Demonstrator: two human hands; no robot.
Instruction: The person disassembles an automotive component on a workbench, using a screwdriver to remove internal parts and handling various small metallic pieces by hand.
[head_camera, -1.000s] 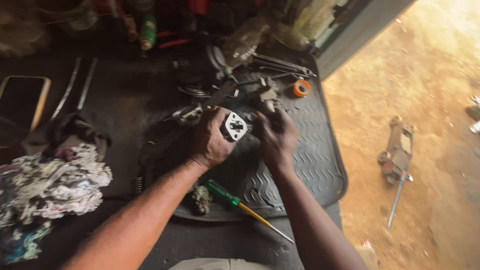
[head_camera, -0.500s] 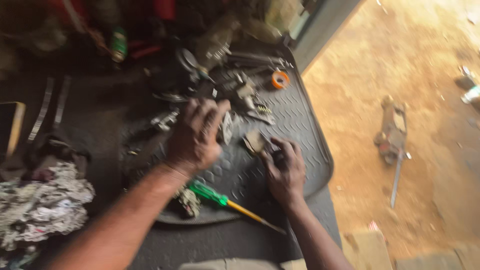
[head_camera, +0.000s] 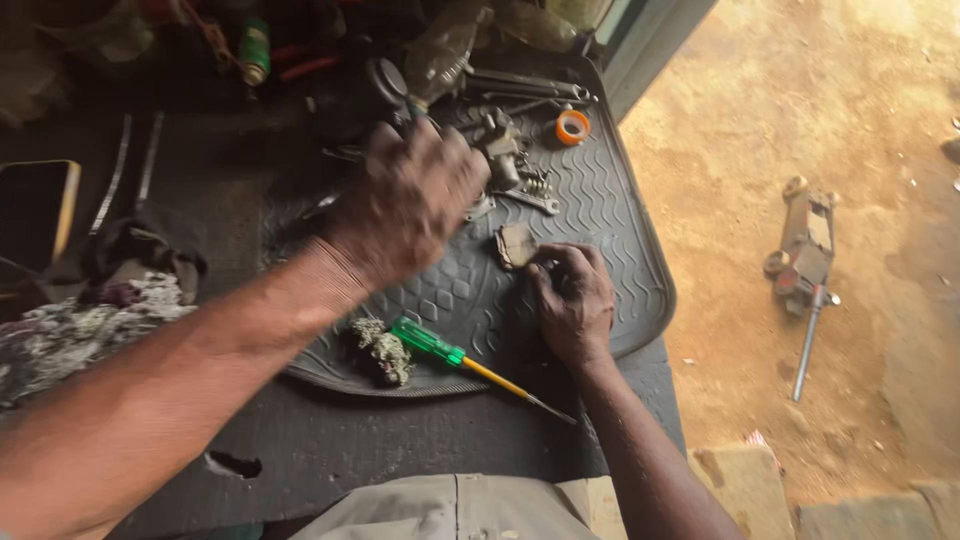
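Left hand (head_camera: 415, 195) now lifted off mat (head_camera: 610, 230), moved toward 12 o'clock (blurred, grip unclear). Right hand (head_camera: 572, 300) stays low, fingertips pinching small part (head_camera: 517, 244). Screwdriver (head_camera: 450, 355) unmoved, 6 o'clock.

Dark work surface (head_camera: 420, 440), grimy.
Carried a ribbed rubber mat (head_camera: 610, 215), a crumpled rag (head_camera: 90, 330); green-handled screwdriver (head_camera: 470, 362) lay across mat's front edge.

The far end of the rubber mat (head_camera: 640, 250) is crowded with metal parts (head_camera: 505, 150), wrenches (head_camera: 525, 85) and an orange tape roll (head_camera: 573, 126). Bare mat lies open between the hands, but nearer, a green-handled screwdriver (head_camera: 470, 360) and grimy clump (head_camera: 380, 350) block the front edge.
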